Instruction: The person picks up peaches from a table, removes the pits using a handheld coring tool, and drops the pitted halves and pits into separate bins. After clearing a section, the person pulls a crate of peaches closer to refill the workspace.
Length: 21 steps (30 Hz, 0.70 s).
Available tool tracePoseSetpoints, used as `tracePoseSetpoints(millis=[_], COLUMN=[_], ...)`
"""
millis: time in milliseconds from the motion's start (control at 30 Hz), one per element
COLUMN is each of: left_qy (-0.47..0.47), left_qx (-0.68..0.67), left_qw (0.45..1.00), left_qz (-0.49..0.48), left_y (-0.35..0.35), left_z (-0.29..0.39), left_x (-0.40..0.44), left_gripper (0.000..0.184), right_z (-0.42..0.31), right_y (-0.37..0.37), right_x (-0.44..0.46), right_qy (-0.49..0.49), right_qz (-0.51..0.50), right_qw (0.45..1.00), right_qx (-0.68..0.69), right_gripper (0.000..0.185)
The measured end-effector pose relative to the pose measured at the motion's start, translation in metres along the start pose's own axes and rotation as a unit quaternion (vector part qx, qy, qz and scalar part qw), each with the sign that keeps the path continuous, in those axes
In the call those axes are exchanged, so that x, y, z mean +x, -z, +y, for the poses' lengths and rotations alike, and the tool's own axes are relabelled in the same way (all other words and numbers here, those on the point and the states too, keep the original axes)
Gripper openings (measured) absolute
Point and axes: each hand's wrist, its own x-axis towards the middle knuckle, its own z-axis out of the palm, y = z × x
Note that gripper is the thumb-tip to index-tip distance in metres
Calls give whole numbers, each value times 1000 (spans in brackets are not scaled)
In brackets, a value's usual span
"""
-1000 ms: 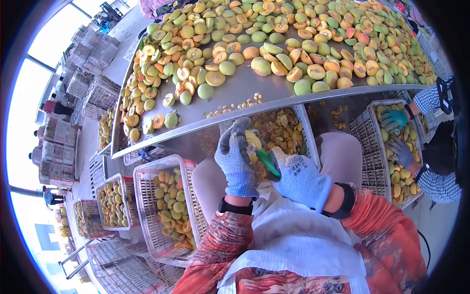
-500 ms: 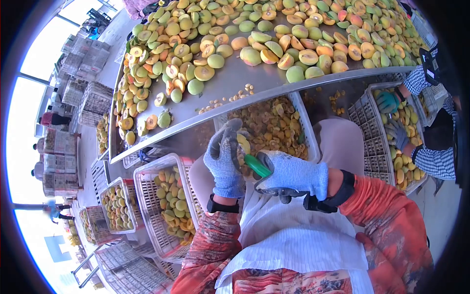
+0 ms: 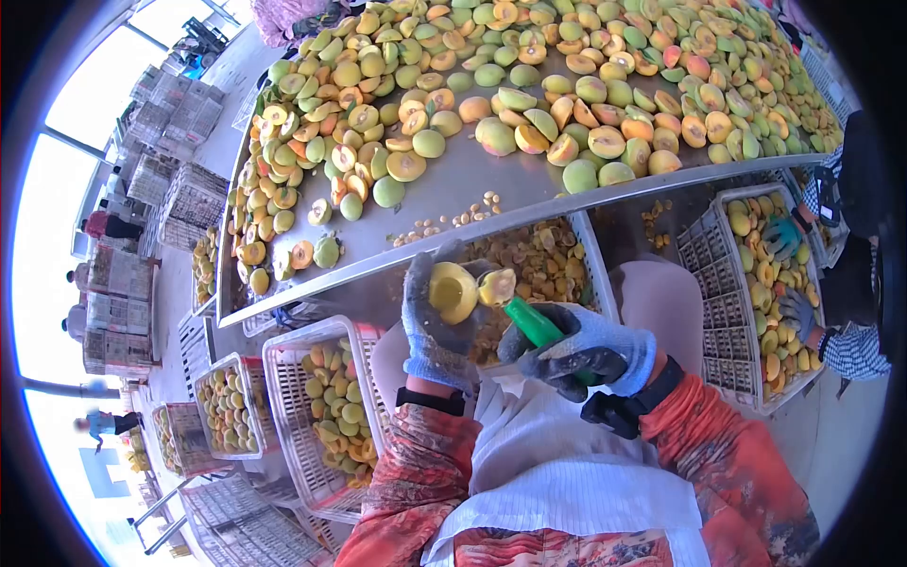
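In my gloved left hand [image 3: 425,326] rests a peach half [image 3: 453,293], its cut side up with a smooth hollow in the middle. My gloved right hand [image 3: 600,348] grips a green-handled pitting tool [image 3: 534,323]. On the tool's end sits a scooped-out pit piece [image 3: 497,286] with flesh around it, just right of the peach half; it covers the tool's head. Below both hands is a white crate [image 3: 597,269] of pits and scraps. Small loose pits [image 3: 458,219] lie along the metal table's [image 3: 444,180] near edge.
Many halved peaches [image 3: 605,142] cover the table. A pale crate [image 3: 354,331] of peach halves stands at my left, with another crate [image 3: 231,364] beyond it. At right, a co-worker's gloved hands [image 3: 798,312] reach over a peach crate [image 3: 723,283]. Stacked crates [image 3: 189,203] stand far left.
My hands have moved apart. The left hand has turned to show the hollowed peach half, and the right has drawn the tool away with a pit piece on it.
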Motion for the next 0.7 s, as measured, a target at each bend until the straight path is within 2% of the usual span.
tracePoseSetpoints(millis=[33, 67, 100, 167, 200, 267, 300, 367, 433, 500, 567, 633, 667, 700], left_qy=[3, -5, -4, -13, -12, -22, -37, -96, -165, -138, -199, -241, -181, -159], left_qx=[-57, -57, -53, -52, -55, -59, -48, 92, 317, 572, 511, 485, 503, 492], left_qw=[998, 998, 998, 998, 997, 997, 997, 985, 902, 734, 747, 758, 755, 783], left_qz=[-2, -4, 17, 37, 47, 48, 55, 113, 242, 339, 376, 364, 379, 347], left_y=[6, 8, 10, 9, 10, 21, 30, 63, 140, 181, 191, 162, 135, 127], left_z=[6, 7, 7, 10, 12, 21, 34, 70, 111, 145, 179, 192, 195, 192], left_x=[1, 1, 0, 3, -1, -9, -20, -53, -86, -118, -116, -73, -47, -13], left_gripper=[45, 45, 46, 46, 47, 49, 48, 46, 36, 30, 30, 26, 22, 20], right_z=[-2, 16, 25, 31, 36, 41, 42, 45, 49, 55, 58, 58, 62, 62], right_y=[4, 26, 34, 40, 39, 32, 32, 38, 47, 54, 55, 57, 60, 62], right_x=[-3, 10, 13, 18, 19, 23, 25, 24, 22, 22, 24, 30, 34, 37], right_qy=[36, 23, 24, 20, 16, 39, 43, 65, 66, 61, 38, -8, -17, -16], right_qz=[35, 121, 117, 255, 247, 238, 228, 240, 233, 240, 230, 201, 205, 209], right_qw=[999, 992, 993, 959, 961, 970, 973, 968, 970, 969, 972, 980, 978, 978], right_qx=[7, 3, 0, -118, -121, -18, -20, -18, -23, -28, -29, 6, -15, -15], right_gripper=[28, 26, 26, 22, 22, 20, 20, 18, 18, 18, 18, 19, 22, 22])
